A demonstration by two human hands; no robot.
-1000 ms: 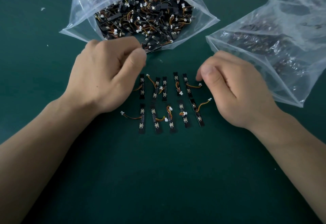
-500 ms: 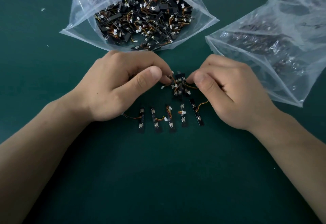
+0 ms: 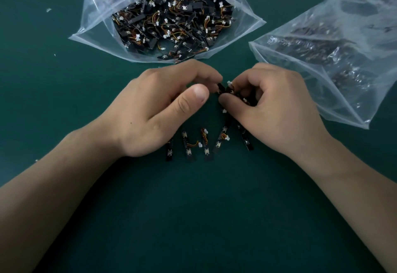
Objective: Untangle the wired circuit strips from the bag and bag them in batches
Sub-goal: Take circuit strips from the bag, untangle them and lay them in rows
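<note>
We are gathering loose strips into one batch. Our right hand [image 3: 272, 109] is closing its grip round a small bunch of strips [image 3: 223, 89], fingers and thumb curled onto it just above the table [image 3: 193, 219]. Our left hand [image 3: 163, 109] is curling in from the other side with its fingertips at the bunch's end and its thumb just clear. We cannot tell whether that grip is really pinching.

A row of strips [image 3: 205, 144] is lying flat on the table below both hands, five in view. The outer ones are partly hidden under our palms. The open bag [image 3: 96, 15], packed with tangled strips, is lying just beyond our knuckles. The second bag [image 3: 322, 43] is lying to the right, near our right hand, with its contents blurred behind the plastic.

To do this step well, we are judging:
- Keep the bunch's strips parallel so the wires and white plugs are not hooking each other again.
- Sweep the row in from both ends, sliding rather than lifting one by one.
- Keep the plugs pointing one way.
- Watch the strip hanging at the bunch's lower edge, since it is looking loose and could drop.
- Hold lightly, as the thin wires are likely bending easily.
</note>
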